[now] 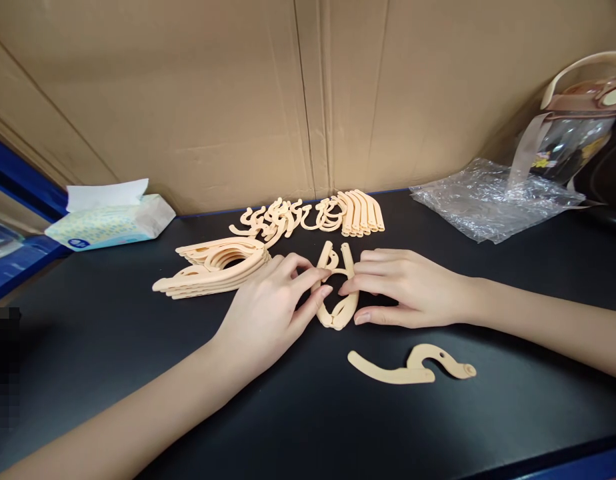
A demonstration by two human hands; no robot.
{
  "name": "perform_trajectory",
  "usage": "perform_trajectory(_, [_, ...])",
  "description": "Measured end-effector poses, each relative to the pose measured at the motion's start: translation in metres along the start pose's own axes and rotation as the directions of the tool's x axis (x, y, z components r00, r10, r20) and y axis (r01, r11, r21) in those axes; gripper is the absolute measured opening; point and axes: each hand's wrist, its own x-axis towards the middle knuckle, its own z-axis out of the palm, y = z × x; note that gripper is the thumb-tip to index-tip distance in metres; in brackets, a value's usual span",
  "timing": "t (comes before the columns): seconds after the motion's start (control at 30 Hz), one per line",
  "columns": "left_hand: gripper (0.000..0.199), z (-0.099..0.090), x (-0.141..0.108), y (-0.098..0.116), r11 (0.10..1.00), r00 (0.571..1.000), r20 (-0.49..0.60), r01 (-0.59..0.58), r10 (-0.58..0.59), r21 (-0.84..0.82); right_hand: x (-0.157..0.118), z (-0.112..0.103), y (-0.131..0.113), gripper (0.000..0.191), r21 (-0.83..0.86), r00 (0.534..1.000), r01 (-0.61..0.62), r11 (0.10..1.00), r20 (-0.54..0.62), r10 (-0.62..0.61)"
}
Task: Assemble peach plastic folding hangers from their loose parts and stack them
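Note:
A beige folding hanger lies on the black table between my hands, its two arms folded up into a narrow loop. My left hand pinches its left arm between thumb and fingers. On the other side, my right hand has its fingertips against the right arm and its thumb low beside it. Closer to me lie two loose pieces, a curved hanger arm and a hook piece, touching at one end. Just left of my left hand is a stack of folded hangers.
Behind my hands are a pile of hook pieces and a row of curved arm pieces. A tissue pack sits at left. Clear plastic wrap and a bottle are at right, with cardboard walling the back.

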Motion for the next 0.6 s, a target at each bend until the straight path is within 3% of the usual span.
perform_trajectory(0.2, [0.025, -0.0017, 0.0, 0.0014, 0.999, 0.999, -0.006, -0.039, 0.039, 0.024, -0.0007, 0.0023, 0.0003, 0.034, -0.01, 0.998, 0.032, 0.999, -0.045, -0.032])
perform_trajectory(0.4, [0.018, -0.0048, 0.0028, 0.0023, 0.997, 0.998, -0.004, -0.067, 0.067, 0.04, -0.0007, 0.0037, 0.0029, 0.024, -0.098, 0.983, -0.104, 0.99, -0.164, 0.087])
perform_trajectory(0.6, [0.016, -0.0055, 0.003, -0.003, 1.0, 1.0, -0.005, -0.024, 0.024, -0.015, 0.0004, 0.0054, 0.0037, 0.015, -0.053, 0.984, -0.123, 0.991, -0.135, 0.115])
